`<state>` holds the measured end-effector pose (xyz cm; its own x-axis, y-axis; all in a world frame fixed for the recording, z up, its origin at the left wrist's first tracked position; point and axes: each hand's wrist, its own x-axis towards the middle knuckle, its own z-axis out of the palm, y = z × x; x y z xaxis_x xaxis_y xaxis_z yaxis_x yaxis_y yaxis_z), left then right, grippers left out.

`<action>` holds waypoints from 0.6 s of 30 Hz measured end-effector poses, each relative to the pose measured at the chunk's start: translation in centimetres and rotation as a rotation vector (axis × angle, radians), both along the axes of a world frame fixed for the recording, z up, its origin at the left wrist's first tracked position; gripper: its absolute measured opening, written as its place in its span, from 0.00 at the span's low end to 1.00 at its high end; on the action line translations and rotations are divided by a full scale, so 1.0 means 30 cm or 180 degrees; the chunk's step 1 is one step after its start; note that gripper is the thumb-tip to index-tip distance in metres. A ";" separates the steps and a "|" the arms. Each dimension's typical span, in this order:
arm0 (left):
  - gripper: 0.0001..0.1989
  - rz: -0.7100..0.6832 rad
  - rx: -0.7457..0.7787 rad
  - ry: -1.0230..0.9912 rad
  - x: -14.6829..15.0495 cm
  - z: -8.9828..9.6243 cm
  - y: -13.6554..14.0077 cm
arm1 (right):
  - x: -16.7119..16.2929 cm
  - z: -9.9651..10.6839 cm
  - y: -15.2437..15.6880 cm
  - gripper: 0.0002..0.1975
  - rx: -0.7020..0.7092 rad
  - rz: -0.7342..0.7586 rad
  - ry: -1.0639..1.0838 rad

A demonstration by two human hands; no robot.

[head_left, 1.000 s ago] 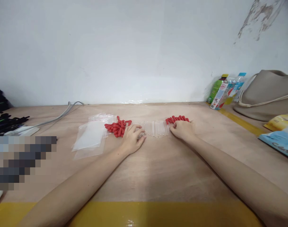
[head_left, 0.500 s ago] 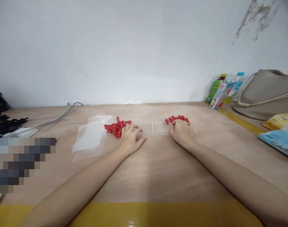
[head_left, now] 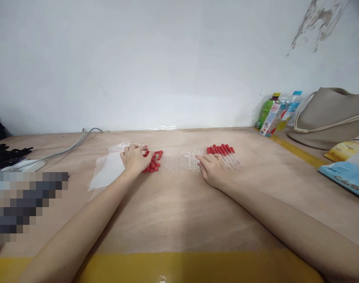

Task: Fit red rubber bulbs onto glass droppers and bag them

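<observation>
My left hand (head_left: 134, 159) is over the left pile of red rubber bulbs (head_left: 152, 167), with thumb and fingers closed around a red bulb at their tips. Beside that pile, a row of thin clear tubes (head_left: 171, 163) lies side by side on the table. My right hand (head_left: 212, 167) pinches one clear tube (head_left: 191, 157), which sticks out to the left above the row. Behind and right of this hand lie several droppers (head_left: 220, 149), clear tubes with red bulbs on their far ends, set in a slanted row.
Clear zip bags (head_left: 107, 171) lie flat left of the bulbs. A grey cable (head_left: 70, 148) crosses the table at the left. Bottles (head_left: 269, 114), a grey-brown drawstring bag (head_left: 329, 118) and a blue packet (head_left: 344, 179) stand or lie at the right.
My left hand has moved left, off the tubes and onto the bulb pile. My right hand has shifted left from the droppers and now holds a clear tube.
</observation>
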<state>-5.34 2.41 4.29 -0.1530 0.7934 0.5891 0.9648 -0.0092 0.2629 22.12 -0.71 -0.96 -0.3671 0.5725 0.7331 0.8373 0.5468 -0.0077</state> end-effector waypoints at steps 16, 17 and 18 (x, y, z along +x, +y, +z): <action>0.12 -0.0106 -0.0366 0.0413 0.016 -0.009 -0.012 | -0.004 0.001 -0.001 0.11 -0.0138 0.0092 0.0110; 0.12 -0.0101 -0.0410 0.0396 0.016 -0.008 -0.012 | -0.004 0.000 -0.001 0.11 -0.0135 0.0102 0.0115; 0.13 -0.0093 -0.0443 0.0381 0.016 -0.008 -0.012 | -0.004 -0.002 0.001 0.11 -0.0132 0.0110 0.0119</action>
